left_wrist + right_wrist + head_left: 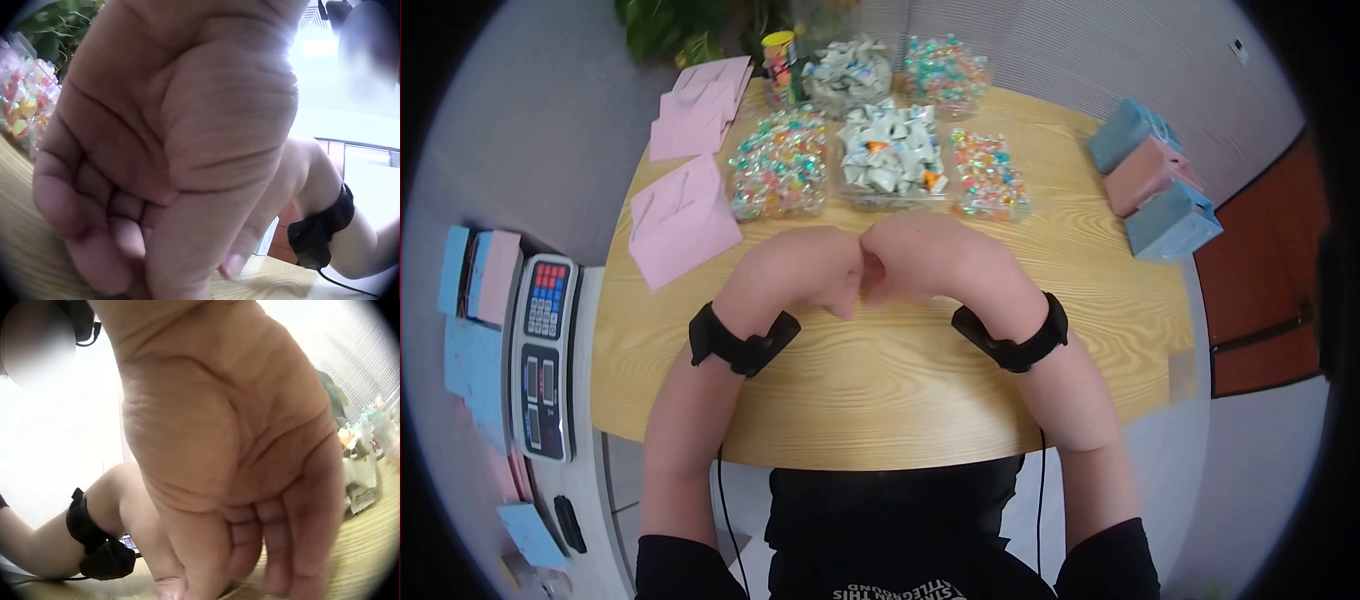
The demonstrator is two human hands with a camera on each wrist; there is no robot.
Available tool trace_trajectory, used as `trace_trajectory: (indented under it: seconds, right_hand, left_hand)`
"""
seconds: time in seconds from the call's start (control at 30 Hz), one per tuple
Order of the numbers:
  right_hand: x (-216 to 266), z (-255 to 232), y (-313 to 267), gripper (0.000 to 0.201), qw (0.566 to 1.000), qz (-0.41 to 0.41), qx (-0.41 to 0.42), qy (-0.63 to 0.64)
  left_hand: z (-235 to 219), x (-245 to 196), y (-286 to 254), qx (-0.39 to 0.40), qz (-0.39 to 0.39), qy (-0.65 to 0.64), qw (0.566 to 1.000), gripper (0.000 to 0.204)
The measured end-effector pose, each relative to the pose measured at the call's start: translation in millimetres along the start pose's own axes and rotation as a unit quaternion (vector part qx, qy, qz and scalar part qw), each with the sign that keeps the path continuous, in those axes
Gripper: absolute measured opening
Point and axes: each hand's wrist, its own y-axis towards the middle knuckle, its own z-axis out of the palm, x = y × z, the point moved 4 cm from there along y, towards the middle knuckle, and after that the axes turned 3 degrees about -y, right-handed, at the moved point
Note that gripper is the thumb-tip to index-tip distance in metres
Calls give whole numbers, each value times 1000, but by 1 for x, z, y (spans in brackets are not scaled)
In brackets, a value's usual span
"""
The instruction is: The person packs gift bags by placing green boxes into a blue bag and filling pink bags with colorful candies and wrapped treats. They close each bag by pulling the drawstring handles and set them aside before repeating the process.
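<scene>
Both hands rest on the round wooden table (900,400), curled into fists with the knuckles pressed together at its middle. My left hand (820,270) has its fingers folded into the palm in the left wrist view (156,187) and holds nothing. My right hand (910,260) is curled the same way in the right wrist view (237,487), also with nothing in it. Each wrist wears a black band (740,345). Just beyond the fists lie three clear trays: colourful wrapped candies (780,165), white wrapped sweets (892,155) and more colourful candies (988,175).
Two more candy tubs (850,72) (945,70) and a small can (780,62) stand at the table's far edge. Pink envelopes (682,222) lie at the left, blue and pink boxes (1160,180) at the right. A weighing scale (545,355) sits left of the table.
</scene>
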Motion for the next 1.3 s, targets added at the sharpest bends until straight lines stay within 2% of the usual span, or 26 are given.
trace_trajectory:
  seconds: [0.03,0.1,0.3,0.37,0.43,0.5,0.63,0.7,0.77,0.83,0.87,0.93,0.97,1.0,1.07,1.13,1.23,1.3]
  right_hand:
    - [1,2,6,25,999,32,17,-14]
    - [-8,15,22,26,1000,4,12,-1]
    - [-19,19,36,30,998,-36,25,42]
    - [-15,13,34,29,995,-1,76,68]
    - [-15,15,36,28,996,-30,57,69]
    - [-14,12,33,30,993,2,84,85]
    - [-18,15,35,30,990,-2,79,114]
    - [-21,16,35,30,989,11,89,116]
    - [-20,14,32,28,988,4,83,131]
    - [-21,14,29,27,986,1,76,149]
    - [-21,15,30,27,987,-5,76,143]
    - [-20,14,29,27,988,-10,73,138]
    - [-19,13,28,27,988,-9,76,133]
    - [-18,13,28,28,989,-8,80,125]
    - [-19,14,30,28,988,-8,85,125]
    - [-19,14,31,28,988,-7,87,127]
    - [-18,15,31,32,989,2,89,121]
    - [-11,12,31,34,995,-52,36,80]
  left_hand:
    - [2,3,0,1,-5,-8,1000,15]
    - [2,3,0,4,13,-39,999,12]
    - [-3,-4,-4,-18,-34,-3,999,12]
    - [-1,0,-3,-14,-34,-18,999,13]
    - [-1,3,-3,-17,-35,-25,999,13]
    - [-1,3,-3,-28,-6,-37,999,14]
    - [-7,1,-11,-35,-21,-20,999,13]
    - [-21,5,-23,-50,-95,113,988,12]
    - [-50,24,-49,-182,-10,109,977,13]
    - [-83,37,-75,-159,-156,102,970,14]
    - [-91,45,-84,-157,-154,107,970,14]
    - [-105,74,-107,-192,-302,54,932,21]
    - [-104,87,-111,-192,-301,54,932,21]
    - [-99,102,-113,-225,-275,61,933,27]
    - [-97,110,-111,-261,-249,64,931,33]
    - [-95,124,-106,-194,-325,48,925,39]
    - [-91,139,-99,-164,-342,28,925,38]
    - [-92,145,-102,-167,-335,30,927,37]
